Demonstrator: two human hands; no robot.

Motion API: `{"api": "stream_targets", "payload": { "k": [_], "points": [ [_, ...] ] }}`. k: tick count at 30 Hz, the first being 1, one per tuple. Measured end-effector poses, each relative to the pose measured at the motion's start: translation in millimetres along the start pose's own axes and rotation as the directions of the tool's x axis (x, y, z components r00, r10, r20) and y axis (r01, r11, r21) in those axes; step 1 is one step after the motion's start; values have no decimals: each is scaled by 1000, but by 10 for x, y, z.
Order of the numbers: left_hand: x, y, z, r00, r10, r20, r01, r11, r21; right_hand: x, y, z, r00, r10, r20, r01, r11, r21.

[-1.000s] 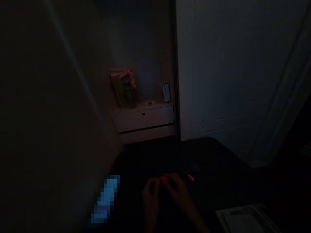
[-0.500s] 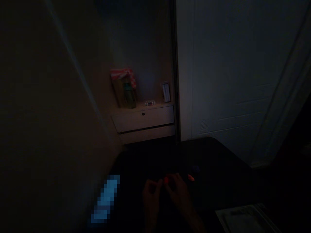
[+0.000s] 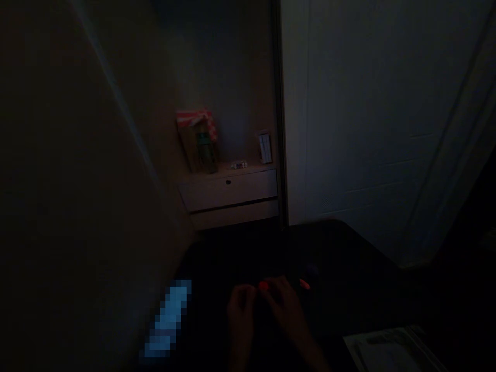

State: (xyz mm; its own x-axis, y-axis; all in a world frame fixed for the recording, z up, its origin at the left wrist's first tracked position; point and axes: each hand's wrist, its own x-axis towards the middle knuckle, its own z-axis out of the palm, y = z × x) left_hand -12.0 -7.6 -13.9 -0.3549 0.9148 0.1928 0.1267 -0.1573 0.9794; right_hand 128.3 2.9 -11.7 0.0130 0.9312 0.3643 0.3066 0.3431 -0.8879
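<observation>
The scene is very dark. My right hand (image 3: 285, 300) pinches a small round red piece (image 3: 263, 285) between thumb and fingertips; what kind of thing it is cannot be made out. Close beside it, my left hand (image 3: 241, 302) has thumb and fingertips brought together, near the red piece. Anything in that pinch is too dark to name. Just right of my right hand, a small orange-red piece (image 3: 304, 284) lies on the black table (image 3: 248, 253). A dark purplish lump (image 3: 311, 270) sits right behind it.
A pixelated bright bluish patch (image 3: 168, 318) is at the left. Pale flat papers or a book (image 3: 387, 349) lie front right. Behind the table, a drawer unit (image 3: 248, 188) bears a green-capped bottle (image 3: 206, 152), a red-and-white cloth (image 3: 194, 118) and small books (image 3: 265, 148).
The red piece in my right hand has shifted slightly left, toward my left hand, and shows more of its round face. My left fingertips have moved a little.
</observation>
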Motion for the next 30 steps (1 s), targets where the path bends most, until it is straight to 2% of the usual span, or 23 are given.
{"api": "stream_targets", "payload": {
  "k": [6, 16, 24, 30],
  "points": [
    [-18, 26, -2, 999, -36, 16, 36, 999, 4, -3, 10, 20, 998, 13, -56, -14, 1000, -27],
    [-8, 14, 5, 999, -34, 7, 34, 999, -25, -4, 42, 40, 998, 5, -56, -7, 999, -33],
    [-4, 26, 1, 1000, -8, 11, 7, 997, 79, -4, 61, 44, 998, -3, -62, 2, 1000, -18],
    [1, 48, 4, 999, -20, 49, 19, 999, 35, -1, 85, 46, 999, 7, -37, -8, 1000, -21]
  ]
}}
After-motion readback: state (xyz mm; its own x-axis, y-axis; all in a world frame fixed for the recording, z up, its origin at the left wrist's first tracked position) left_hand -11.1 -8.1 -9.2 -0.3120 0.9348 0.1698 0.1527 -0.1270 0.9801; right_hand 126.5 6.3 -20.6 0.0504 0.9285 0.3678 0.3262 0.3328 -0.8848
